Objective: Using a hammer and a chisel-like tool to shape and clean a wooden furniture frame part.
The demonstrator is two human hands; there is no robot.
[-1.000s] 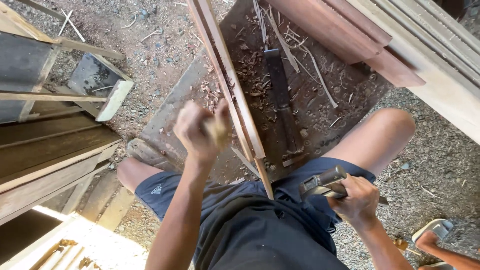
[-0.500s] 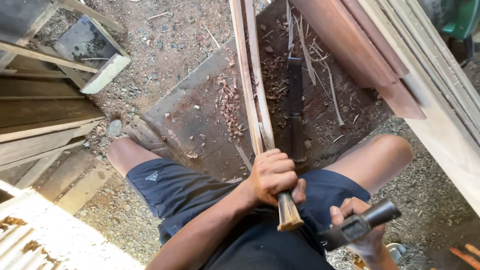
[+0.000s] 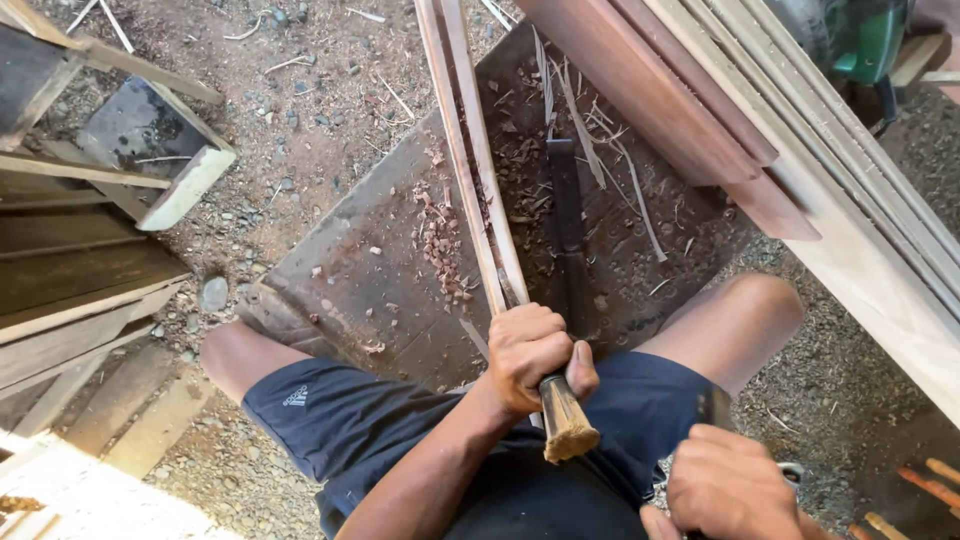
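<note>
Chisel handle (image 3: 567, 425) with a frayed, splintered butt end sticks out of the left hand (image 3: 533, 355), which is wrapped tight around it in a full fist, right in front of the person's lap between the knees. Its tip is hidden behind the hand, where two thin wooden strips (image 3: 470, 160) run away toward the far side across a dark, worn board (image 3: 380, 270) littered with reddish shavings (image 3: 440, 245). Right hand (image 3: 730, 490) sits near and to the right, curled around a dark tool (image 3: 712, 408), only a bit of which pokes out, so can't say what it is exactly. A long dark blade-like bar (image 3: 566, 230) lies on the board just right of the strips. Reddish planks (image 3: 700, 130) are stacked far right, gravelly dirt (image 3: 300, 100) on the left.
</note>
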